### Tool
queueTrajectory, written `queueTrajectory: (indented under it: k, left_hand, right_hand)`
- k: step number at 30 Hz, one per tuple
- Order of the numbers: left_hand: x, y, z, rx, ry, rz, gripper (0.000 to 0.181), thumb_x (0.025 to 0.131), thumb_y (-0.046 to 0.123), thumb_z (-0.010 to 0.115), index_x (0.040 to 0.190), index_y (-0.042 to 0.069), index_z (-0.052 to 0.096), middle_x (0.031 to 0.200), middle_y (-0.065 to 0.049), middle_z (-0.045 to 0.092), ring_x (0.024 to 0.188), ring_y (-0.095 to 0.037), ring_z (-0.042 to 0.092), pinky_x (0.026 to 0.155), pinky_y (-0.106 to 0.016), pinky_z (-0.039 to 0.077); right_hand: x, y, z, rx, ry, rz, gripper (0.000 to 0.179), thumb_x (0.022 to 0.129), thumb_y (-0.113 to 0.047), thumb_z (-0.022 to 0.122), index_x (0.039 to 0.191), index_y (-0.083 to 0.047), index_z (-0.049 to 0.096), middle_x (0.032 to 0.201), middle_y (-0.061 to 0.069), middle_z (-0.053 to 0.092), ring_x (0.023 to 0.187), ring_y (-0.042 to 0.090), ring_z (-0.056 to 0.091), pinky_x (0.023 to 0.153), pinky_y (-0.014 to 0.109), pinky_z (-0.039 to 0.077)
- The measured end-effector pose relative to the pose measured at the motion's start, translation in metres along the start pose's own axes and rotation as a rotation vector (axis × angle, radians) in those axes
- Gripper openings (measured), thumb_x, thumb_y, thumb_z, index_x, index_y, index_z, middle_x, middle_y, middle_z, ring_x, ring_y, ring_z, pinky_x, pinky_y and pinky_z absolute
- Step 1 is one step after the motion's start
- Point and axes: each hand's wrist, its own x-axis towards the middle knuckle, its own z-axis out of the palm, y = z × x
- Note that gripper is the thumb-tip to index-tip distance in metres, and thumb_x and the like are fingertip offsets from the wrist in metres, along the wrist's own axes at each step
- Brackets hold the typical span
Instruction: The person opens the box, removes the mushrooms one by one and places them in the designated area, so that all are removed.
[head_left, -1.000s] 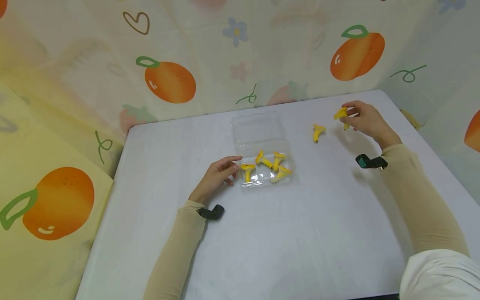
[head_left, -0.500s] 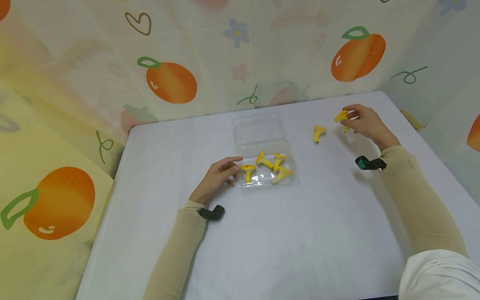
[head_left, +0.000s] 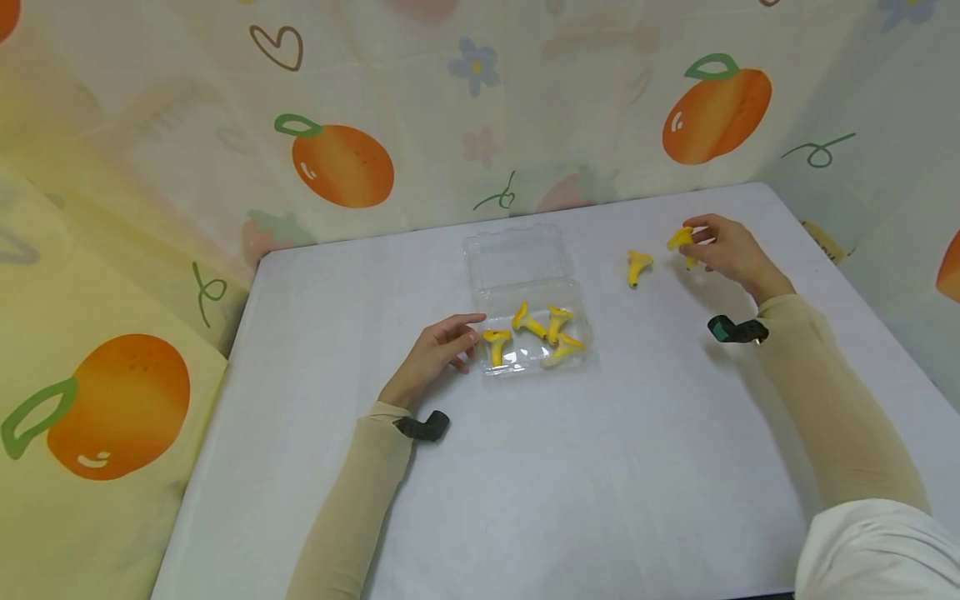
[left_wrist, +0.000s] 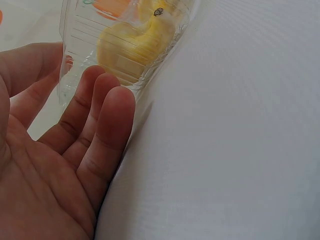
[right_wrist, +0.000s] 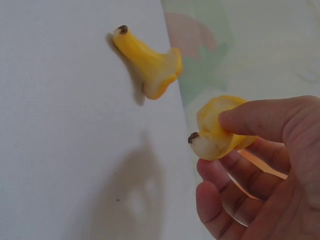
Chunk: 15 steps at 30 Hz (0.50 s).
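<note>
In the head view my right hand (head_left: pixel 727 250) pinches a yellow chanterelle mushroom (head_left: pixel 680 238) between thumb and fingers, above the table's far right part. Its dark-tipped stem (right_wrist: pixel 205 145) shows in the right wrist view. Another chanterelle (head_left: pixel 637 268) lies on the table just left of that hand. A clear plastic clamshell box (head_left: pixel 517 258) stands mid-table, lid folded back, with several chanterelles (head_left: pixel 496 346) in its base. My left hand (head_left: pixel 435 350) is at the box's left side, fingers loosely bent. In the left wrist view its fingertips (left_wrist: pixel 117 107) are right at the box's wall.
A white cloth covers the table (head_left: pixel 600 483), whose far edge meets a curtain (head_left: pixel 420 100) printed with oranges and flowers. Similar printed fabric (head_left: pixel 112 400) hangs on the left. A yellowish-brown object (head_left: pixel 822 240) shows beyond the table's right edge.
My right hand has moved slightly down in the head view, toward me, with the chanterelle still pinched. The left hand, the box and the lying chanterelles have kept their places.
</note>
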Motion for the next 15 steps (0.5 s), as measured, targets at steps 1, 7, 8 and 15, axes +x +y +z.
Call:
queueTrajectory:
  k: [1, 7, 8, 15]
  left_hand:
    - [0.0001, -0.0002, 0.0003, 0.001, 0.001, -0.002, 0.04, 0.102, 0.017, 0.059, 0.141, 0.01, 0.058, 0.099, 0.0, 0.061, 0.083, -0.015, 0.06, 0.063, -0.025, 0.057]
    - [0.0006, -0.0014, 0.0018, 0.002, -0.002, -0.012, 0.039, 0.102, 0.019, 0.06, 0.141, 0.012, 0.059, 0.1, -0.002, 0.061, 0.083, -0.014, 0.06, 0.064, -0.024, 0.057]
    - [0.0009, -0.0017, 0.0018, 0.0, -0.002, -0.012, 0.039, 0.102, 0.019, 0.06, 0.141, 0.012, 0.059, 0.1, -0.003, 0.061, 0.083, -0.014, 0.06, 0.064, -0.024, 0.057]
    - [0.0006, -0.0004, 0.0021, -0.003, 0.001, -0.01, 0.039, 0.102, 0.018, 0.06, 0.141, 0.012, 0.059, 0.101, -0.005, 0.061, 0.083, -0.014, 0.06, 0.063, -0.025, 0.057]
  right_hand:
    - [0.0002, 0.0006, 0.0005, 0.0, -0.001, 0.0, 0.06, 0.104, -0.03, 0.055, 0.155, -0.006, 0.035, 0.144, 0.03, 0.042, 0.112, 0.04, 0.05, 0.069, 0.017, 0.046]
    - [0.0, 0.0045, 0.0036, 0.006, -0.005, -0.011, 0.059, 0.104, -0.029, 0.055, 0.154, -0.004, 0.036, 0.143, 0.03, 0.043, 0.11, 0.039, 0.052, 0.068, 0.017, 0.046]
    - [0.0001, 0.0051, 0.0039, 0.007, -0.006, -0.013, 0.059, 0.104, -0.029, 0.055, 0.154, -0.004, 0.036, 0.143, 0.031, 0.043, 0.11, 0.039, 0.052, 0.068, 0.017, 0.047]
    - [0.0023, 0.0085, 0.0052, 0.007, -0.011, -0.016, 0.059, 0.104, -0.03, 0.056, 0.153, -0.004, 0.037, 0.143, 0.031, 0.043, 0.107, 0.038, 0.053, 0.068, 0.018, 0.047]
